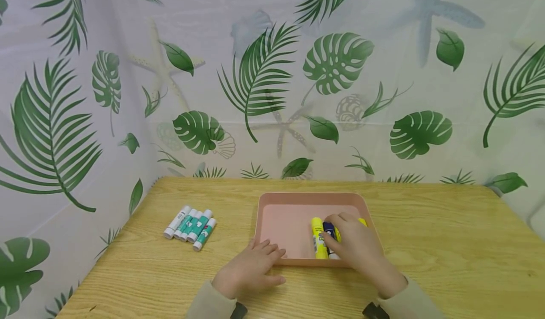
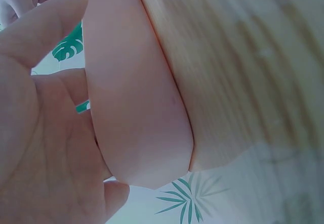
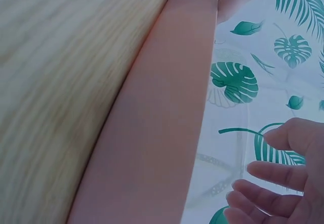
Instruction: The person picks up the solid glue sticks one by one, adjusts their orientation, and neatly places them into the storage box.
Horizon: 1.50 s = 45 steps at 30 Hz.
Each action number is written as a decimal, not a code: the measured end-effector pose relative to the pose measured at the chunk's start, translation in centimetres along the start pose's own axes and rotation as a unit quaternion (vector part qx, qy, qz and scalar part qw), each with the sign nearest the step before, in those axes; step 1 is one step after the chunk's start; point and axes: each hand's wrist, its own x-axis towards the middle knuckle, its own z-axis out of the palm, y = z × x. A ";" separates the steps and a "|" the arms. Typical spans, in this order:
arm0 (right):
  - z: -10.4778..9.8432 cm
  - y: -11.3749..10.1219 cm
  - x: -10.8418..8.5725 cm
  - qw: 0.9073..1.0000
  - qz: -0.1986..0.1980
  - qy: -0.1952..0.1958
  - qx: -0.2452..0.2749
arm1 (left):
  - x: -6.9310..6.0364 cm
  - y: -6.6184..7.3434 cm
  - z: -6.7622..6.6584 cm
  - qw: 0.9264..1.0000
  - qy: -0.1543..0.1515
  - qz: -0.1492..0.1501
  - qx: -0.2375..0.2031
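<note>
A pink tray (image 1: 285,262) stands on the table before me, its front wall (image 2: 136,92) large in the left wrist view. My left hand (image 1: 257,267) rests over its front left rim, fingers straight. Over the right half hovers my right hand (image 1: 355,238), thumb and fingers apart. Beneath and beside it lie a yellow glue stick (image 1: 317,238), a dark blue glue stick (image 1: 328,228) with a white end, and more yellow ones partly hidden by the hand. In the right wrist view, nothing shows between the loosely bent fingers (image 3: 276,173).
Several green and white glue sticks (image 1: 191,224) lie side by side on the left of the wooden table (image 1: 447,243). A leaf-patterned cloth (image 1: 272,73) hangs behind the table and along its sides.
</note>
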 end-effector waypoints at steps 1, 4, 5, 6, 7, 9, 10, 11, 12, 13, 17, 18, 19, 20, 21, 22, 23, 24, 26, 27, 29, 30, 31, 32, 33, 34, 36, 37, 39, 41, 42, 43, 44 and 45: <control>0.0 0.1 -0.1 1.000 -0.003 0.007 0.006 | 0.0 0.0 0.0 1.000 -0.001 0.000 0.000; 0.0 0.6 -0.6 1.000 -0.008 0.017 0.025 | 0.0 0.0 0.0 1.000 -0.004 -0.003 -0.001; -0.1 0.8 -0.7 0.999 -0.009 0.018 0.031 | 0.0 0.0 0.0 1.000 -0.005 -0.004 -0.002; -0.1 0.9 -0.9 0.999 -0.007 0.015 0.035 | 0.0 0.1 0.0 1.000 -0.007 -0.004 -0.003; -0.2 1.0 -1.0 0.999 -0.005 0.011 0.038 | 0.0 0.1 0.0 1.000 -0.008 -0.005 -0.004; -0.5 1.3 -1.2 0.999 0.001 -0.002 0.045 | 0.0 0.1 -0.1 1.000 -0.008 -0.006 -0.004; -0.6 1.5 -1.3 0.999 0.003 -0.008 0.046 | 0.0 0.1 -0.1 1.000 -0.009 -0.007 -0.005; -0.7 1.6 -1.4 0.999 0.005 -0.014 0.047 | 0.0 0.1 -0.1 1.000 -0.009 -0.007 -0.006; -0.8 1.8 -1.5 0.999 0.006 -0.020 0.046 | 0.0 0.1 -0.1 1.000 -0.010 -0.008 -0.005; -0.9 2.0 -1.5 0.999 0.008 -0.025 0.044 | 0.0 0.1 -0.1 1.000 -0.010 -0.008 -0.006; -1.2 2.7 -1.9 0.998 0.014 -0.047 0.031 | 0.1 0.1 -0.1 1.000 -0.011 -0.011 -0.007; -1.3 2.9 -1.9 0.998 0.016 -0.055 0.029 | 0.1 0.1 -0.1 1.000 -0.012 -0.011 -0.007; -1.4 3.0 -2.1 0.997 0.017 -0.064 0.027 | 0.1 0.1 -0.1 1.000 -0.012 -0.011 -0.009; -1.5 3.2 -2.2 0.997 0.016 -0.072 0.028 | 0.1 0.1 -0.2 1.000 -0.012 -0.011 -0.008; -1.6 3.3 -2.3 0.996 0.013 -0.082 0.028 | 0.1 0.1 -0.2 1.000 -0.011 -0.010 -0.008; -1.7 3.5 -2.4 0.995 0.009 -0.092 0.027 | 0.1 0.1 -0.2 1.000 -0.011 -0.011 -0.009; -1.8 3.6 -2.6 0.995 0.004 -0.100 0.026 | 0.1 0.1 -0.2 1.000 -0.011 -0.010 -0.009; -1.8 3.8 -2.7 0.994 -0.003 -0.107 0.023 | 0.1 0.1 -0.2 1.000 -0.011 -0.009 -0.008; -1.8 4.1 -3.0 0.993 -0.020 -0.117 0.016 | 0.1 0.1 -0.1 1.000 -0.011 -0.008 -0.008; -1.8 4.3 -3.2 0.992 -0.028 -0.123 0.013 | 0.1 0.0 -0.1 1.000 -0.011 -0.008 -0.009; -1.7 4.6 -3.4 0.990 -0.042 -0.132 0.011 | 0.1 0.0 -0.1 1.000 -0.010 -0.006 -0.008; -1.6 4.7 -3.6 0.989 -0.046 -0.138 0.012 | 0.1 0.0 0.0 1.000 -0.010 -0.005 -0.007; -1.6 4.9 -3.7 0.988 -0.050 -0.144 0.015 | 0.1 0.0 0.0 1.000 -0.010 -0.004 -0.006; -1.5 5.0 -3.8 0.987 -0.053 -0.151 0.017 | 0.0 0.0 0.0 1.000 -0.009 -0.002 -0.005; -1.5 5.2 -3.9 0.986 -0.054 -0.158 0.020 | 0.0 0.0 0.0 1.000 -0.008 -0.001 -0.004; -1.5 5.3 -3.9 0.984 -0.055 -0.166 0.022 | 0.0 0.0 0.1 1.000 -0.008 0.000 -0.004; -1.3 5.6 -4.1 0.981 -0.055 -0.182 0.022 | 0.0 0.0 0.1 1.000 -0.008 0.000 -0.004; -1.3 5.7 -4.2 0.980 -0.056 -0.191 0.022 | 0.0 -0.1 0.1 1.000 -0.008 -0.001 -0.004; -1.1 6.0 -4.2 0.976 -0.057 -0.207 0.022 | 0.0 0.0 0.0 1.000 -0.009 -0.003 -0.007; -1.0 6.2 -4.3 0.973 -0.056 -0.222 0.024 | 0.0 0.0 0.0 1.000 -0.009 -0.004 -0.008; -0.9 6.3 -4.4 0.971 -0.055 -0.231 0.029 | 0.0 0.0 0.0 1.000 -0.008 -0.003 -0.008; -0.9 6.3 -4.4 0.969 -0.053 -0.237 0.034 | 0.0 0.0 0.0 1.000 -0.008 -0.003 -0.007; -0.8 6.4 -4.4 0.968 -0.053 -0.243 0.039 | 0.0 0.0 0.0 1.000 -0.008 -0.002 -0.007; -0.8 6.5 -4.4 0.966 -0.051 -0.249 0.044 | 0.0 0.0 0.0 1.000 -0.007 -0.001 -0.005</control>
